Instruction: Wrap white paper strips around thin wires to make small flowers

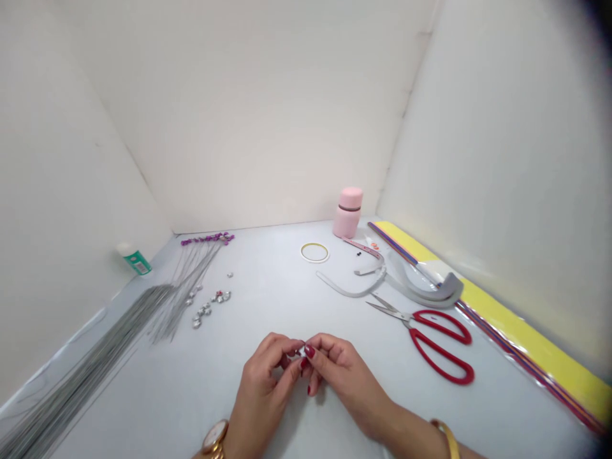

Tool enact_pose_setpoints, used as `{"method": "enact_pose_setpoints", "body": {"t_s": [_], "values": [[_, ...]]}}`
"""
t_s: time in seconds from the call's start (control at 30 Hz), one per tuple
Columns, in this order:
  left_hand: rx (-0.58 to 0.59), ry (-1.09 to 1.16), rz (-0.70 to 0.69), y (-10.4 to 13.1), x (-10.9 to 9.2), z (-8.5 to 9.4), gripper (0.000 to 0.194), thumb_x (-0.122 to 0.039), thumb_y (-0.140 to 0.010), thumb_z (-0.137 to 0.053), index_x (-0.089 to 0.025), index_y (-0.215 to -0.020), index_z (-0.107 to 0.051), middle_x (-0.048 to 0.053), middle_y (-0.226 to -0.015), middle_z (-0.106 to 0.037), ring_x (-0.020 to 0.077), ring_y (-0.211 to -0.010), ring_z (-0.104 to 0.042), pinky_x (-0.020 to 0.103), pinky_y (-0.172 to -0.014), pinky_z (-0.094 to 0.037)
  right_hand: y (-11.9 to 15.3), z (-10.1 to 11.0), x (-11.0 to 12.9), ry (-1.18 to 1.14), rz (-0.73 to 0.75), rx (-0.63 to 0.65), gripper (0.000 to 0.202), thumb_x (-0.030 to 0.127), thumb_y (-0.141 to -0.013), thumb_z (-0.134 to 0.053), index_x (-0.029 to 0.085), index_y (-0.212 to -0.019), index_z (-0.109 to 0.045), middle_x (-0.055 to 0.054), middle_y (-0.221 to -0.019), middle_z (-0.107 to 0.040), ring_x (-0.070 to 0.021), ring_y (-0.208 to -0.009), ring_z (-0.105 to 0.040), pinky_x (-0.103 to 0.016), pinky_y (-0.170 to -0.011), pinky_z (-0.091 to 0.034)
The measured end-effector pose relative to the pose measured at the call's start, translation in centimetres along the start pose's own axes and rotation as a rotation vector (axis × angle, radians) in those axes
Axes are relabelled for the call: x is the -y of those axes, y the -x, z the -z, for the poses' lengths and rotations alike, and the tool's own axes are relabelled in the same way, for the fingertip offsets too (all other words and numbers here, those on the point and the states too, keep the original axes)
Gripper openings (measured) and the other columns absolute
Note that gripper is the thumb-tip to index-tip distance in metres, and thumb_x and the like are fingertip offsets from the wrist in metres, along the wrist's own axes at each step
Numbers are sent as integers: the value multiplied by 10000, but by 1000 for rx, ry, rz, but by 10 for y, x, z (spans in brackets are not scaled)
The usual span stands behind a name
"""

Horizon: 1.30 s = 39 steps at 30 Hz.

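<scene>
Near the front middle of the table, my left hand (268, 376) and my right hand (342, 366) meet fingertip to fingertip. Between them is a small silvery-white piece (301, 351), mostly covered by the fingers. Both thumbs and forefingers are closed on it, and its exact shape cannot be made out. Several small puffy silver pieces, looking like folded paper stars (204, 310), lie to the left beyond my left hand. To the right of my right hand rest scissors (405, 317) with red handles, their blades slightly apart.
Thin grey wires (119, 331) run along the left side; some have purple tips (205, 240). A green-and-white container (138, 261) stands by the left wall. Behind are a tape ring (314, 261) and pink bottle (347, 217). Pale strips (354, 294) and yellow sheets (516, 325) lie right.
</scene>
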<state>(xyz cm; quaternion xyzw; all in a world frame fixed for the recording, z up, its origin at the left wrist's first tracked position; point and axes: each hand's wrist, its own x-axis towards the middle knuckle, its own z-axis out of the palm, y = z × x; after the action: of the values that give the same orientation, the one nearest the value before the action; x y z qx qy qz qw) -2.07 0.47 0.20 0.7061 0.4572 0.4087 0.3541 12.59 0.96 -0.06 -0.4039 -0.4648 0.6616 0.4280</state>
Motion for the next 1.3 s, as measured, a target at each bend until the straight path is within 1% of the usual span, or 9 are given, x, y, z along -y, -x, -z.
{"method": "enact_pose_setpoints", "body": {"t_s": [0.2,0.47,0.6,0.8,0.87,0.97,1.07,1.17,1.3], "values": [[-15,20,-31,-1,1,0,153,-156,-818,-480,-186,-884,-615,31,-761,-561,137,-690,-557,245,-622,-467,-1,-1,2,-10,3,11,298,407,-786,-526,128,-684,-550,18,-607,-544,-64,-448,-498,-194,-480,-365],[-38,-88,-106,2,1,0,116,-138,-813,-480,-177,-770,-580,18,-698,-564,131,-654,-541,232,-600,-434,1,-1,2,-3,-6,5,269,392,-794,-523,133,-720,-540,18,-644,-549,-65,-464,-499,-197,-498,-373],[-43,-119,-86,2,-2,1,111,-157,-813,-484,-171,-742,-568,20,-681,-555,134,-637,-532,237,-586,-424,1,-1,3,-4,-24,9,278,412,-795,-513,142,-730,-525,26,-630,-538,-66,-462,-495,-198,-502,-371],[-11,-7,-49,3,0,2,141,-164,-818,-469,-169,-717,-568,25,-697,-565,139,-668,-549,247,-611,-447,1,0,2,-23,-32,44,293,426,-805,-492,144,-726,-514,25,-622,-533,-68,-459,-500,-199,-498,-369],[-32,22,-6,3,1,1,84,-162,-811,-482,-173,-829,-564,25,-727,-568,139,-676,-555,252,-622,-460,0,1,1,-31,-42,55,297,422,-803,-498,137,-722,-519,20,-613,-539,-69,-459,-501,-198,-495,-371],[11,37,3,2,0,0,205,-158,-820,-469,-198,-1011,-535,34,-801,-570,139,-713,-556,259,-652,-467,-1,0,1,-33,-43,63,324,427,-804,-492,123,-702,-534,10,-585,-553,-70,-454,-498,-194,-484,-373],[71,19,-35,2,-3,0,172,-156,-824,-466,-203,-929,-595,34,-785,-569,138,-715,-550,250,-650,-457,0,-1,1,-18,-42,46,359,454,-795,-489,122,-669,-539,15,-533,-548,-72,-439,-490,-189,-466,-365],[37,9,-27,2,-5,2,131,-161,-811,-493,-183,-875,-604,36,-761,-574,136,-687,-549,241,-625,-452,1,-2,2,-17,-57,45,369,484,-765,-513,131,-659,-524,21,-530,-548,-70,-435,-487,-188,-465,-363],[53,40,-51,2,-5,4,162,-148,-825,-458,-178,-886,-605,48,-774,-588,149,-725,-559,253,-659,-457,1,-2,2,-15,-59,44,353,471,-775,-509,138,-655,-502,20,-552,-547,-73,-439,-494,-195,-471,-370]]}}
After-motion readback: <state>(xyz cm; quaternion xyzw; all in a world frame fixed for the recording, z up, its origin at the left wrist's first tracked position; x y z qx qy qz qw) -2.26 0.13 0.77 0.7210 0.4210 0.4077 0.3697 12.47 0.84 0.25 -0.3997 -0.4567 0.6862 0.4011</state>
